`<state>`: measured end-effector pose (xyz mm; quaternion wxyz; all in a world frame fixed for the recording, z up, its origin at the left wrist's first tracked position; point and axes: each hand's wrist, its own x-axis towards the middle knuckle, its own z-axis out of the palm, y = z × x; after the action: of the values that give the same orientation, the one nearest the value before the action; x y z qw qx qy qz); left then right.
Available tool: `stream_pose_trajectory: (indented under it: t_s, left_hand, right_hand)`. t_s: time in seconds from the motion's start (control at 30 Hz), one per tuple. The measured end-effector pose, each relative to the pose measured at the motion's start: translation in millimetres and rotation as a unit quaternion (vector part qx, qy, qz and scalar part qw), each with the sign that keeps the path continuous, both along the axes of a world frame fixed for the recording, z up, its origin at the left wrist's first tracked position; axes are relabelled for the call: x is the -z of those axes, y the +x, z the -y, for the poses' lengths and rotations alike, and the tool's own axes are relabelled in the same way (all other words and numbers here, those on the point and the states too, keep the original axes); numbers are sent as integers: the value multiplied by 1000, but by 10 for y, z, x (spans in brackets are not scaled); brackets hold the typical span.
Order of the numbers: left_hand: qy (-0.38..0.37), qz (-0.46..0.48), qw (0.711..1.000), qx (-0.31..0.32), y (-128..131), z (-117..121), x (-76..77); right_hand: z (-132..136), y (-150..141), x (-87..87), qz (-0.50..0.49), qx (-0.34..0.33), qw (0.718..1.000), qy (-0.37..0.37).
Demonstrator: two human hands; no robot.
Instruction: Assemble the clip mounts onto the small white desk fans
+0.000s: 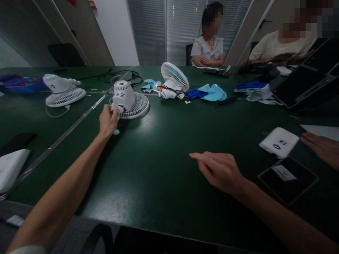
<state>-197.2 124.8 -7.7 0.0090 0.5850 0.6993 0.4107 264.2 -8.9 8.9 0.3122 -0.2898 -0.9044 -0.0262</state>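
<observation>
My left hand reaches across the green table, with thumb and fingers closed on a white part at the near side of a small electric fan. This fan lies face down on its round grille, motor housing upward. A small light-blue piece lies just below that hand. Over the middle of the table, my right hand holds nothing; its index finger points left and the other fingers are loosely bent. A second white fan lies face down at the left. Another fan rests tilted farther back, its grille raised.
Light-blue fan blades and blue gloves lie at the back. A metal strip runs along the table. On the right are a white box, a black tablet-like pad and another person's hand. Two people sit opposite.
</observation>
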Motion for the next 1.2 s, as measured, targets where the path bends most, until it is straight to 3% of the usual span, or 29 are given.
stream_pose_trajectory:
  t_s: [0.13, 0.23, 0.43, 0.6, 0.8, 1.07, 1.2]
  left_hand:
    - [-17, -8, 999, 48, 414, 67, 7]
    - [-36, 4, 990, 133, 819, 211, -1]
    - [-85, 39, 948, 304, 1592, 709, -110]
    - [-105, 46, 913, 392, 1976, 1119, -195]
    - [-130, 94, 875, 457, 2136, 1368, -218]
    - [-184, 264, 831, 453, 2004, 1156, -244]
    - [-197, 234, 834, 460, 1937, 1083, -259]
  right_hand:
    - [1, 3, 11, 8, 1, 1000, -4]
    - [-2, -8, 2, 6, 0, 1000, 3]
    - [31, -43, -23, 23, -21, 999, 3]
    - [117, -114, -20, 37, -68, 997, 15]
    - [160, -181, -33, 53, -77, 995, 33]
    - [281, -259, -17, 100, -93, 990, 47]
    - [375, -454, 7, 154, -138, 979, 2]
